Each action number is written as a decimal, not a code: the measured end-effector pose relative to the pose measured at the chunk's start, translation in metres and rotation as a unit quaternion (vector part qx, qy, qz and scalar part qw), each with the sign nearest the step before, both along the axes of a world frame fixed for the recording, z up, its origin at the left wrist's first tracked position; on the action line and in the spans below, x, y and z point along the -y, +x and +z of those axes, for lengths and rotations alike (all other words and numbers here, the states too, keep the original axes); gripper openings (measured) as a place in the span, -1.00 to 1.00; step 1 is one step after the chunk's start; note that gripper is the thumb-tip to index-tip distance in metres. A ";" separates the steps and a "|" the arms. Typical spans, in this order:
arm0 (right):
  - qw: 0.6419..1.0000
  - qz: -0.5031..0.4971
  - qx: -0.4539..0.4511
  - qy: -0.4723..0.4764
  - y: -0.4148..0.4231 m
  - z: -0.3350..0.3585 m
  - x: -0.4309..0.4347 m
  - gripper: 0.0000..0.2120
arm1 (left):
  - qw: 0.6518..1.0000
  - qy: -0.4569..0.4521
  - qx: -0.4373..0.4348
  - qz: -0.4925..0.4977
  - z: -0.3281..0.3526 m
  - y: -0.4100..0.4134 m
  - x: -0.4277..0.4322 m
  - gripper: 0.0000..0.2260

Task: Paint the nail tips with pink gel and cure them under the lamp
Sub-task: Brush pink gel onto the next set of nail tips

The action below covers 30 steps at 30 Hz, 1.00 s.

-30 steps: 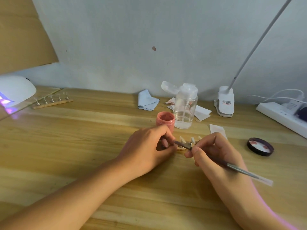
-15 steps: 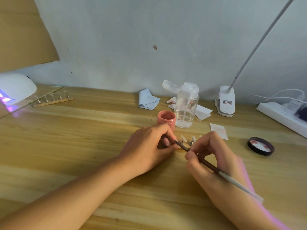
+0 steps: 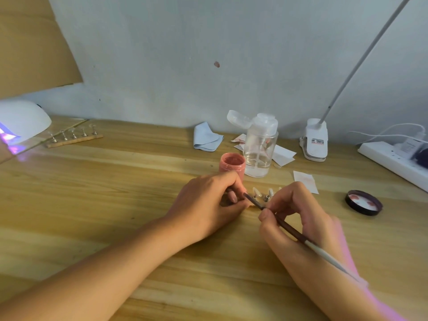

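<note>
Head view. The open pink gel jar point(image 3: 232, 164) stands on the wooden table point(image 3: 92, 205) and serves as the reference. Just in front of the jar, pale nail tips point(image 3: 262, 193) stand upright on small stands along a wooden strip point(image 3: 253, 206), which is largely hidden by the hands. The left hand point(image 3: 208, 205), in front of the jar and slightly to its left, rests on the table with curled fingers pinching the strip's left end. The right hand point(image 3: 298, 218), in front and right of the jar, pinches a brush point(image 3: 284, 224). The brush's dark tip points at the left fingertips; contact with a nail tip cannot be told. A clear pump bottle point(image 3: 260, 147) stands just right of the jar. The jar lid point(image 3: 363, 202) lies well to the right. Far left of the jar, a white curing lamp point(image 3: 23, 121) glows violet.
</note>
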State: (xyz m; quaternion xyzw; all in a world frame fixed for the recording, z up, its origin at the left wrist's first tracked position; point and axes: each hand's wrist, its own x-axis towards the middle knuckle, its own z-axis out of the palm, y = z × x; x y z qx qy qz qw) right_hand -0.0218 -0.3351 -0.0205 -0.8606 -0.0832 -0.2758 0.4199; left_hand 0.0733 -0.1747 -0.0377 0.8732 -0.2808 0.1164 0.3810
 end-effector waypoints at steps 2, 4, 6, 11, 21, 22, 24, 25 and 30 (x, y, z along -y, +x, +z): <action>1.000 0.006 0.002 0.018 0.000 0.000 0.001 -0.84 | 1.000 0.003 0.006 -0.001 0.000 0.000 0.000 -0.87; 1.000 0.007 -0.003 0.025 0.001 0.001 0.001 -0.85 | 1.000 0.006 0.008 -0.001 0.000 0.000 0.000 -0.87; 0.999 0.009 -0.010 0.029 0.001 0.001 0.000 -0.87 | 1.000 0.006 0.010 -0.002 0.000 0.000 -0.001 -0.86; 0.998 0.004 -0.003 0.057 0.000 0.001 -0.001 -0.86 | 1.000 0.010 0.012 -0.004 0.001 0.000 0.000 -0.87; 0.966 0.054 -0.063 0.246 0.006 -0.002 0.010 -0.86 | 1.000 -0.016 0.005 -0.020 -0.002 0.000 0.000 -0.90; 0.966 0.058 -0.070 0.241 0.007 -0.002 0.010 -0.86 | 1.000 -0.017 0.006 -0.021 -0.002 0.000 0.000 -0.90; 0.968 0.064 -0.077 0.229 0.007 -0.003 0.009 -0.86 | 1.000 -0.016 0.005 -0.023 -0.002 0.001 -0.001 -0.90; 0.969 0.065 -0.077 0.226 0.007 -0.004 0.009 -0.86 | 1.000 -0.016 0.005 -0.023 -0.002 0.001 -0.001 -0.89; 0.968 0.057 -0.065 0.234 0.008 -0.005 0.009 -0.86 | 1.000 -0.010 0.013 -0.023 -0.002 0.001 -0.001 -0.89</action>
